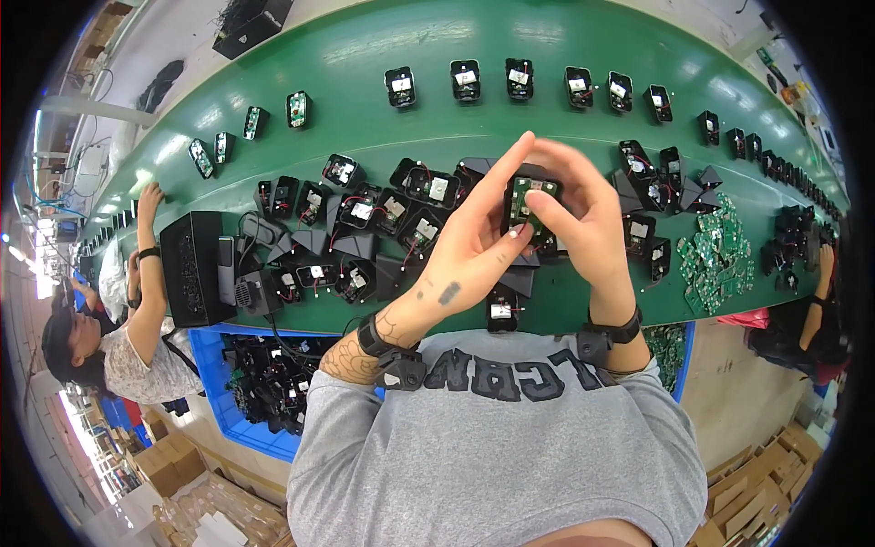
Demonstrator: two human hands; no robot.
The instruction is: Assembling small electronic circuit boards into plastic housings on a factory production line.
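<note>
My left hand [474, 242] and my right hand [583, 214] are raised together over a green conveyor table [365, 64]. Between them they hold a small black housing with a green circuit board [529, 202] set in it. The left thumb and fingers press on the board's lower edge, and the right fingers curl over its top and right side. Several more black housings with red and black wires [383, 219] lie in a heap just beyond my hands. One finished-looking unit [502, 310] lies at the table's near edge.
A row of spaced black units [519, 80] runs along the far side of the belt. Loose green circuit boards [715, 260] are piled at the right. A blue crate of black parts [264, 378] sits lower left, beside a black box [193, 266]. A co-worker [118, 351] sits at the left, another person's arm [820, 292] shows at the right.
</note>
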